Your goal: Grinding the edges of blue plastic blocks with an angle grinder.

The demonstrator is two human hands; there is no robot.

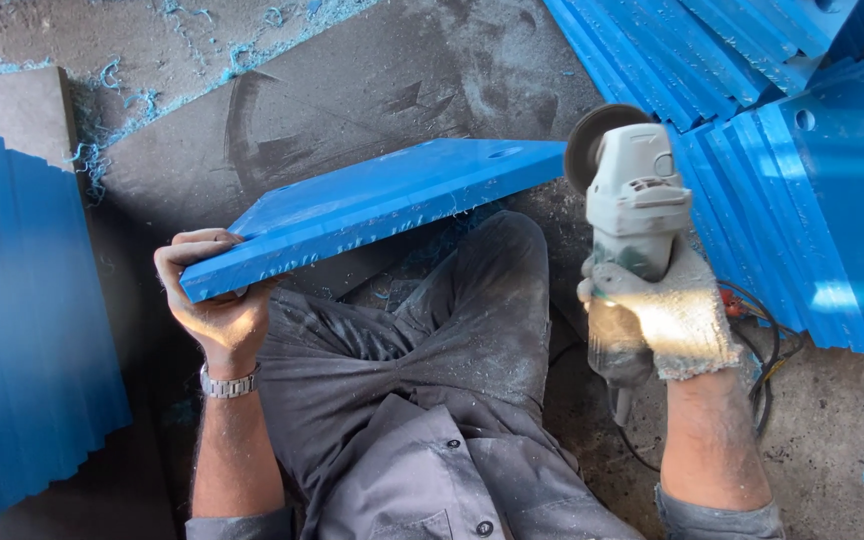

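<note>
Left hand (pixel 214 305): bare, a metal wristwatch (pixel 228 383) worn, closed on the near corner of a blue plastic plate (pixel 382 205).
Plate: held tilted above the grey-trousered knee (pixel 492 290), its rough edge faced toward the camera.
Right hand (pixel 664 318): gloved, wrapped around a grey angle grinder (pixel 632 215).
Grinder: disc (pixel 592 145) held just beside the plate's far end.
Surroundings: stacked blue plates (pixel 812 170) on the right, blue shavings (pixel 122 90) scattered over the dusty floor.
</note>
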